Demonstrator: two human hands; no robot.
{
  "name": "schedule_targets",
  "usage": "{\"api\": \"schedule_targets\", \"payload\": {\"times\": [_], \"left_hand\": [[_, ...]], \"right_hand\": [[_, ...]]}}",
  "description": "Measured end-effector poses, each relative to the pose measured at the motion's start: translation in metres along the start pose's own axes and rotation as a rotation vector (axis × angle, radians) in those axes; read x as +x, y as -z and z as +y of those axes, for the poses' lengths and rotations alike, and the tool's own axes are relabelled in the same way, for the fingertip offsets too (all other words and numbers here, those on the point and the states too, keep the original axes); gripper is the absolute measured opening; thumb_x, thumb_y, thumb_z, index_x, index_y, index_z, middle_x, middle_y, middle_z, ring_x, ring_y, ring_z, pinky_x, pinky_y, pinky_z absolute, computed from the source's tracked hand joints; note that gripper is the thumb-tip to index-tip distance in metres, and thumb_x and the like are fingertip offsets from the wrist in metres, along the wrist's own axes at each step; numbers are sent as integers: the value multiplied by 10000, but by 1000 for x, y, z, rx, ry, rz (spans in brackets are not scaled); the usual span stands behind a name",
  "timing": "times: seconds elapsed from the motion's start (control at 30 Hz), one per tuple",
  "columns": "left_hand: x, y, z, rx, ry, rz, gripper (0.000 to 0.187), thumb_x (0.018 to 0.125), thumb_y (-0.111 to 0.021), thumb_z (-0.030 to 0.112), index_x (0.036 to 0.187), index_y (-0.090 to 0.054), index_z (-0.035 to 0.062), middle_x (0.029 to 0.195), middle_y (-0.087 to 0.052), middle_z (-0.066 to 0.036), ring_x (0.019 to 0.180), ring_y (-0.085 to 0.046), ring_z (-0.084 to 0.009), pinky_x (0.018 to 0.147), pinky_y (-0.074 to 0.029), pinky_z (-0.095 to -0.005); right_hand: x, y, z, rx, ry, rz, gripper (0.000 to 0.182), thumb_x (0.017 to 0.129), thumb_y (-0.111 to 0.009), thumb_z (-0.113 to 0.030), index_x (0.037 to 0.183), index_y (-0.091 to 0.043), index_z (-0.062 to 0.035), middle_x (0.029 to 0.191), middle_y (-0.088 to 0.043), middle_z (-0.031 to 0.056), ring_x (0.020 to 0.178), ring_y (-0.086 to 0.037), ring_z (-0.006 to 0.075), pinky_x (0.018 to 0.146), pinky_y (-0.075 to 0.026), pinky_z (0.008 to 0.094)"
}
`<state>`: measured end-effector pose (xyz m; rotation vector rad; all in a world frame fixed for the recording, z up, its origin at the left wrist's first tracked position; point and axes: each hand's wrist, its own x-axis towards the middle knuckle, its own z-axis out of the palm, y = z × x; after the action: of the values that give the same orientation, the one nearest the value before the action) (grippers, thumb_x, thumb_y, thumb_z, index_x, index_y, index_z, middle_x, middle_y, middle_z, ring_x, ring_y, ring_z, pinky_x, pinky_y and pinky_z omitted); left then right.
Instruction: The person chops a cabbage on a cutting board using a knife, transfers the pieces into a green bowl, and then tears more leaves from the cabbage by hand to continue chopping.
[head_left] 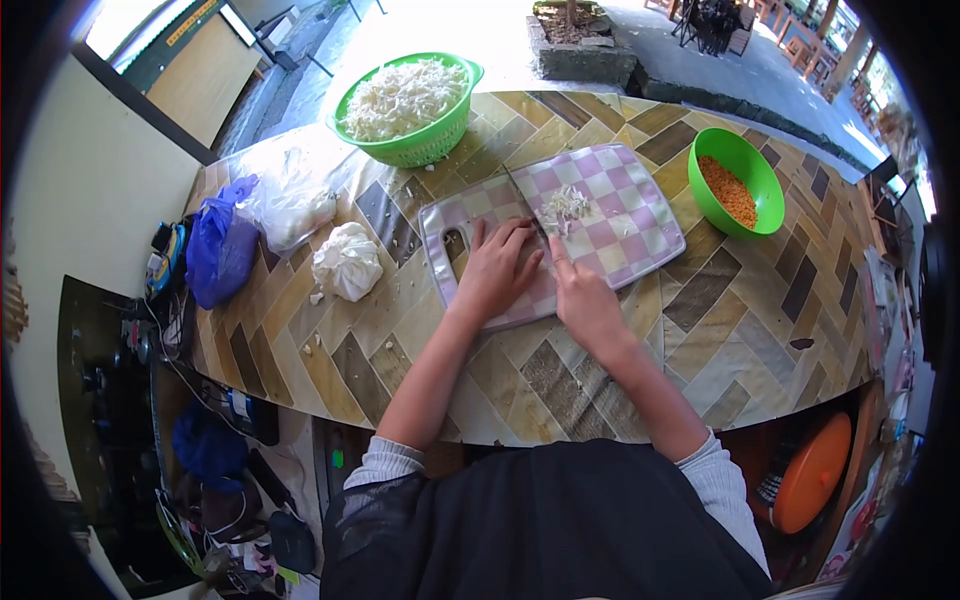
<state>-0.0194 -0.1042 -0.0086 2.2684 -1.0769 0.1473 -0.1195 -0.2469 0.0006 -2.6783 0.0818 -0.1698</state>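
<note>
A pink and white checkered cutting board [635, 215] lies on the patterned table. My right hand [585, 300] is closed on a knife [523, 195], its index finger stretched along the blade, which points away from me. Just left of the blade, my left hand [495, 265] rests on the board with its fingers bent and slightly apart; anything beneath them is hidden. Chopped white pieces [567, 205] lie to the right of the knife. Beyond the board's left part stands a green basket [425, 145] heaped with white shreds [405, 97].
A green bowl [765, 195] with orange bits [727, 190] stands at the right. On the left are a blue bag [222, 250], a clear plastic bag [290, 205] and a white bundle [347, 262]. Small white scraps dot the patterned table [500, 395].
</note>
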Motion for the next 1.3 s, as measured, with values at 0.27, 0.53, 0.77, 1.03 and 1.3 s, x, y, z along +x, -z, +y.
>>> {"api": "schedule_targets", "payload": {"times": [0.27, 0.53, 0.77, 1.03, 1.3], "left_hand": [[0, 7, -13, -21, -75, -53, 321, 925, -570, 231, 1196, -574, 60, 1294, -556, -102, 1250, -492, -278, 1139, -221, -523], [6, 2, -8, 28, -111, -61, 359, 919, -568, 232, 1233, -564, 59, 1316, -556, -113, 1260, -490, -281, 1124, -241, -551], [31, -1, 6, -207, -29, 1, 442, 929, -567, 216, 1330, -504, 41, 1398, -498, -155, 1285, -468, -336, 1103, -277, -538], [24, 37, -28, -230, 19, 258, 402, 891, -587, 123, 1273, -533, 8, 1268, -565, -192, 1202, -527, -360, 1016, -409, -416], [38, -3, -15, -93, 11, 11, 470, 837, -674, 171, 1260, -538, 19, 1181, -590, -149, 1095, -565, -341, 931, -432, -415]], "right_hand": [[-34, 20, -6, -79, -21, -54, 612, 890, -490, -51, 1476, -314, -41, 907, -637, 240, 759, -671, 382, 660, -560, 440], [-27, 49, 21, 214, -72, 44, 510, 929, -496, -88, 1422, -393, -10, 843, -614, 287, 738, -621, 435, 679, -486, 491], [-24, 73, 7, 447, -128, 84, 477, 911, -562, -104, 1364, -462, 11, 816, -618, 300, 767, -618, 446, 702, -471, 465], [-33, 51, 27, 383, -93, 28, 326, 909, -586, -132, 1187, -560, 35, 859, -646, 291, 850, -634, 443, 740, -494, 468], [-7, 90, 70, 144, -83, 222, 259, 913, -582, -148, 1164, -555, -87, 784, -641, 232, 788, -625, 443, 710, -479, 487]]}}
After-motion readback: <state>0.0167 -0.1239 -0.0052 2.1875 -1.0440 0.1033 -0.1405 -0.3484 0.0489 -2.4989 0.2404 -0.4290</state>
